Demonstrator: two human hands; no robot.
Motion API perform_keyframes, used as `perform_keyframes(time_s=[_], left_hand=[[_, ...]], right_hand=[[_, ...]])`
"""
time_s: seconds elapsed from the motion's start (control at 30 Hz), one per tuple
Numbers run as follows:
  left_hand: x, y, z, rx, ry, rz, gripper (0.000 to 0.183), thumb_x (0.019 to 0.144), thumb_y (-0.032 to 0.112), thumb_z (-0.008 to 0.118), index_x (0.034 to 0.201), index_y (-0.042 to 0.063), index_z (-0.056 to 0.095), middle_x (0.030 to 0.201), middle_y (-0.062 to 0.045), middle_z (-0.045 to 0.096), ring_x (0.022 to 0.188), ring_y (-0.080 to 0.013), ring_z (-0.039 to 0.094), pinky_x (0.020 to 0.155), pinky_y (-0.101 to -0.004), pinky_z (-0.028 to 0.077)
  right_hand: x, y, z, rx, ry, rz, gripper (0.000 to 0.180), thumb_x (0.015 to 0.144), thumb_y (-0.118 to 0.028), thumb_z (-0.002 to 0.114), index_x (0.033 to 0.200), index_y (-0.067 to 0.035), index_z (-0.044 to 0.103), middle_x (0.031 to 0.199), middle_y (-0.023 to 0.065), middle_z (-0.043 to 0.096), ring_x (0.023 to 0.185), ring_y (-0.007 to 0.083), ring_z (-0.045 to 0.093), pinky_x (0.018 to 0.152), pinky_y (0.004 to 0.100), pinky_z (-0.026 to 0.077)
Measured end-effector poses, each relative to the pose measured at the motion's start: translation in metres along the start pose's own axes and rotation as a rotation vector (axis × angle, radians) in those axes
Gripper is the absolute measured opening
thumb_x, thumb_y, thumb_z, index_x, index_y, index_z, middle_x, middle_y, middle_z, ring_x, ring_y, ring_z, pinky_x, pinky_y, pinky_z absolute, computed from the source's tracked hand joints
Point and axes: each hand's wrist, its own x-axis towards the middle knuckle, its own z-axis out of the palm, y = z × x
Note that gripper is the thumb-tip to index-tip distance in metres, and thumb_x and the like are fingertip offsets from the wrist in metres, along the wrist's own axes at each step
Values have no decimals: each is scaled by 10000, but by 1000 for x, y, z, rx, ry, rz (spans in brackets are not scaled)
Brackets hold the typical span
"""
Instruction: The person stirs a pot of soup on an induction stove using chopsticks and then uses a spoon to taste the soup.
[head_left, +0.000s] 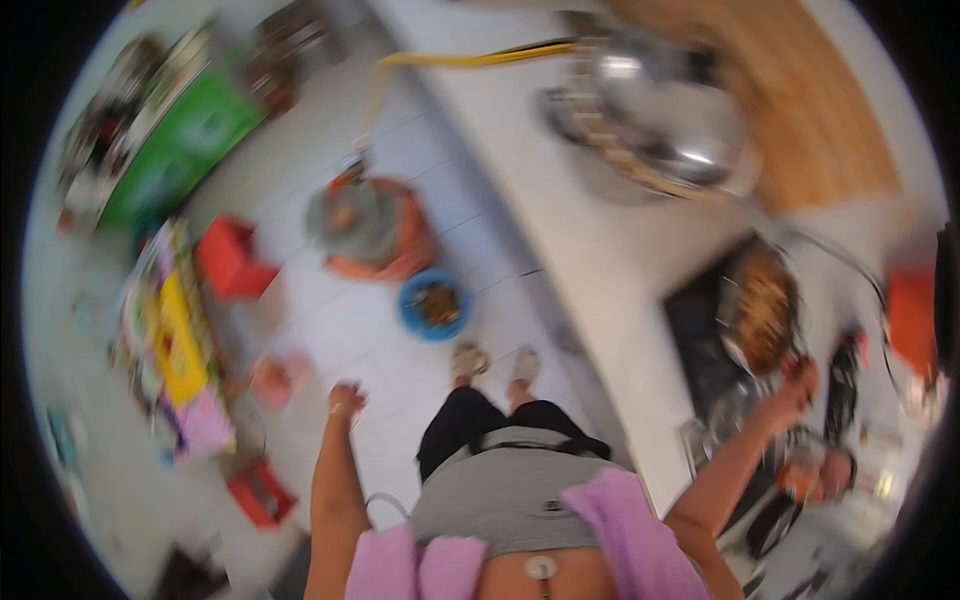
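Over the floor to the left hangs my left hand (347, 401), with nothing in it and its fingers loosely apart. My right hand (799, 381) reaches over the counter (585, 255) to the near end of a metal pan (724, 319). Brown food (765, 311) fills the pan, which rests on a black cooktop (694, 322). My right fingers are blurred at the rim, so whether they grip it is unclear. Just below the pan, partly behind my right forearm, is a clear glass-like vessel (731, 412).
A large lidded steel pot (667, 112) stands farther along the counter beside a wooden board (832, 112). A yellow hose (480, 58) runs down to an orange gas cylinder (416, 232). A blue basin (409, 319), red stools (232, 259) and a patterned table (184, 337) occupy the floor.
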Motion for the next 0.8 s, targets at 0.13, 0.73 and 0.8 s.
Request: perform_keyframes(time_s=[0.13, 0.73, 0.8], left_hand=[[-17, 14, 20, 71, -37, -58, 202, 923, 222, 469, 804, 74, 535, 594, -98, 585, 437, -186, 550, 368, -312, 446], [-73, 107, 79, 219, -97, 96, 122, 855, 162, 498, 855, 42, 522, 685, -156, 637, 497, -251, 585, 464, -398, 489], [-58, 107, 78, 244, -153, 140, 133, 849, 178, 516, 815, 51, 539, 680, -156, 638, 519, -263, 594, 490, -421, 498]], right_hand=[[8, -37, 11, 135, 99, 7, 225, 929, -135, 567, 1053, 50, 603, 961, 184, 649, 713, 205, 661, 663, 285, 547], [28, -47, -74, -321, -75, 172, 140, 877, -124, 596, 868, 10, 633, 651, 115, 605, 535, 191, 623, 491, 273, 453], [35, -23, -76, -435, -73, 48, 117, 845, -130, 612, 847, -16, 637, 648, 183, 604, 579, 321, 608, 530, 343, 459]])
